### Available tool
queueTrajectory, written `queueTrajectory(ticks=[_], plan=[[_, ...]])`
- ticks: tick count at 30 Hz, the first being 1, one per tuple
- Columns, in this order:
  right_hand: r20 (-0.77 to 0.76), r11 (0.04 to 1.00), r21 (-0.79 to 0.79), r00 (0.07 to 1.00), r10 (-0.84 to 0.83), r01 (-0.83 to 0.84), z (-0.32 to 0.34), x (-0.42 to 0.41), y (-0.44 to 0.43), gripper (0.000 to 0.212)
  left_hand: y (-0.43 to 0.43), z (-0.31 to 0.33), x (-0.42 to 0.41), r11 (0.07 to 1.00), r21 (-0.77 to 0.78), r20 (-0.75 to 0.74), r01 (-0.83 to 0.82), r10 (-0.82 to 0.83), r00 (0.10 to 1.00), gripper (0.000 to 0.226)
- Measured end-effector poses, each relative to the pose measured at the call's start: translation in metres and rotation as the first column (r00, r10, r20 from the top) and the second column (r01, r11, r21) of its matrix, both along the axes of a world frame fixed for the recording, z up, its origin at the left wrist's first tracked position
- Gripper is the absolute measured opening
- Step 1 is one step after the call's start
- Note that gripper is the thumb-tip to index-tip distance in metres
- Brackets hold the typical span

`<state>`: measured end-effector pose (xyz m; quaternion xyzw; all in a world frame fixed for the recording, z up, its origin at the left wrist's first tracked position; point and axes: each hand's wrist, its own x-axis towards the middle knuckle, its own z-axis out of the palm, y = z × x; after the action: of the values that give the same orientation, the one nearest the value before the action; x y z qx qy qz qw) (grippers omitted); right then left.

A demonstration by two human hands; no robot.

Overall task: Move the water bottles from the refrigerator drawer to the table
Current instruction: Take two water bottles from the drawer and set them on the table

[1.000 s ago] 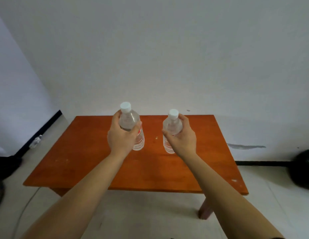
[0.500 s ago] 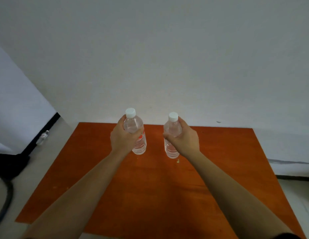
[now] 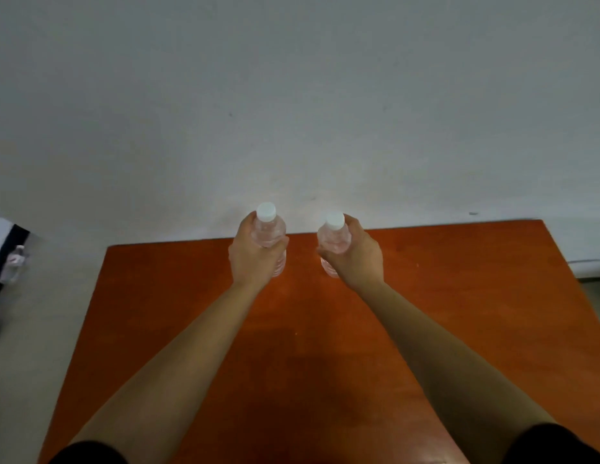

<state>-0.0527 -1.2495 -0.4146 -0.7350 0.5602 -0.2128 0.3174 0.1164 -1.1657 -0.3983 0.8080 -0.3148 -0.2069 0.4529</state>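
1. Left hand is wrapped tight around the body of the left water bottle, fingers curled across the front, so only the neck, shoulder and a sliver of the lower right side show.
2. Right hand has the same kind of grip on the right water bottle, thumb on the near side and fingers round the far side. Both hands are full.
3. Both bottles are clear plastic with plain white caps, left cap and right cap. They're upright, side by side with a gap between them, over the far edge of the table.
4. Can't say for sure whether the bottoms are touching the tabletop. The bases sit right down at the wood, but the hands cover most of them.
5. Labels: honestly nothing readable. The hands hide the label areas and the footage is soft, so no brand name, no text I can make out.
6. Table is orange-brown wood, pushed up near a plain pale wall. Both bare forearms stretch across it from the bottom of the view, with dark sleeves at the corners.
7. Off to the left on the floor, by the dark skirting, another small clear bottle is lying down. Too blurry to read anything on it either.
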Motion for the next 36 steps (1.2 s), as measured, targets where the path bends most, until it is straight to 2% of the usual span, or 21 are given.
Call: queueTrajectory(ticks=[4,8,15,21,24,27,30,33,36], plan=[[0.045,0.999,0.037,0.999,-0.006,0.005,-0.012,0.031,-0.017,0.07,-0.018,-0.014,0.019,1.0,-0.029,-0.049,0.008,-0.009,0.999,0.07],[0.063,0.998,0.025,0.996,0.064,-0.065,-0.017,0.046,-0.025,0.067,-0.029,-0.025,0.034,0.998,-0.025,-0.05,0.054,-0.055,0.997,0.071],[-0.019,0.989,0.008,0.989,0.147,-0.147,-0.023,0.044,-0.027,0.076,-0.023,-0.042,0.043,1.0,-0.021,-0.089,-0.003,0.001,0.996,0.073],[-0.045,0.991,0.022,0.99,0.13,-0.129,-0.021,0.036,-0.023,0.083,-0.014,-0.044,0.049,0.987,0.042,-0.023,0.152,-0.151,0.988,0.069],[-0.098,0.985,-0.03,0.981,0.165,-0.169,-0.015,0.032,-0.012,0.093,-0.011,-0.037,0.052,0.981,0.081,0.015,0.176,-0.178,0.984,0.068],[-0.125,0.979,-0.099,0.979,0.163,-0.176,-0.008,0.018,0.001,0.094,-0.007,-0.022,0.052,0.975,0.089,0.076,0.202,-0.209,0.975,0.07],[-0.142,0.967,-0.213,0.984,0.108,-0.137,0.005,-0.001,0.01,0.08,-0.004,0.003,0.048,0.966,0.087,0.173,0.242,-0.254,0.952,0.07],[-0.167,0.94,-0.338,0.986,-0.007,-0.05,0.03,-0.025,0.016,0.07,-0.003,0.032,0.039,0.943,0.122,0.389,0.308,-0.331,0.859,0.067],[-0.219,0.89,-0.456,0.969,-0.112,-0.001,0.061,-0.057,0.024,0.065,0.0,0.06,0.021,0.941,0.14,0.592,0.308,-0.329,0.735,0.067]])
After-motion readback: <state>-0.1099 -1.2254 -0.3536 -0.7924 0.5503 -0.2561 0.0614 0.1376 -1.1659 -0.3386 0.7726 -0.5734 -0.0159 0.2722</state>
